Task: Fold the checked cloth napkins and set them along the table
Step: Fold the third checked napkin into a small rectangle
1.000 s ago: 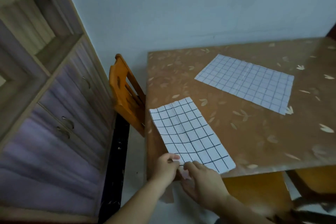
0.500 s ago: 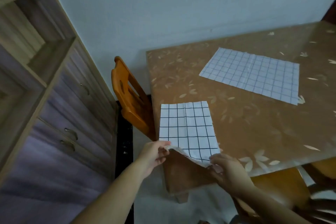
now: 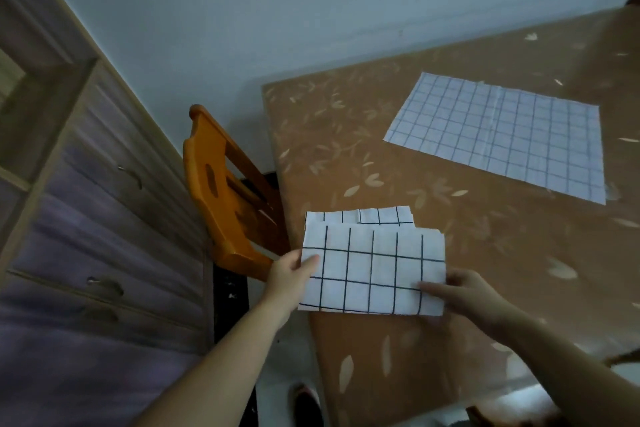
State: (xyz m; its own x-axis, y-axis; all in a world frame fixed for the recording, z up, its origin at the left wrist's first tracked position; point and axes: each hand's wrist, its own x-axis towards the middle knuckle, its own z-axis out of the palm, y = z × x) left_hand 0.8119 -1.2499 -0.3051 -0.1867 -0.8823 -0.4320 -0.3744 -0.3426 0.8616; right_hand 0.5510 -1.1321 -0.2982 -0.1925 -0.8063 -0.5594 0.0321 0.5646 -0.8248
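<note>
Glass-smooth table top [image 3: 363, 156] fills the right of your view, its brown surface printed with pale scattered leaf shapes and giving off a dull sheen. Behind it runs a plain pale blue-grey wall [image 3: 311, 3]. On your left stands a wooden cabinet [image 3: 90, 218] with light wood framing, open shelves above and purple-grey drawer fronts with small metal handles below. Between the cabinet and the table's left edge sits an orange wooden chair [image 3: 214, 184], glossy, with a slotted back and a rounded top rail.

Your folded napkin [image 3: 372, 270] lies at the near left corner of the table, a white cloth crossed by thin dark lines in large squares. The near flap is doubled over towards the wall, its edge stopping just short of the far edge, so a narrow strip of the lower layer shows beyond it. The cloth looks thin and slightly creased.

Your left hand [image 3: 289, 274] pinches the napkin's left edge, thumb on top and fingers hidden beneath. Your right hand [image 3: 464, 291] holds the right edge the same way, thumb laid across the upper face of the fold.

Further back on the right, well apart from your hands, a second napkin [image 3: 502, 135] lies flat and unfolded, a wide rectangle with a finer, fainter grid and a vertical crease down its middle.
</note>
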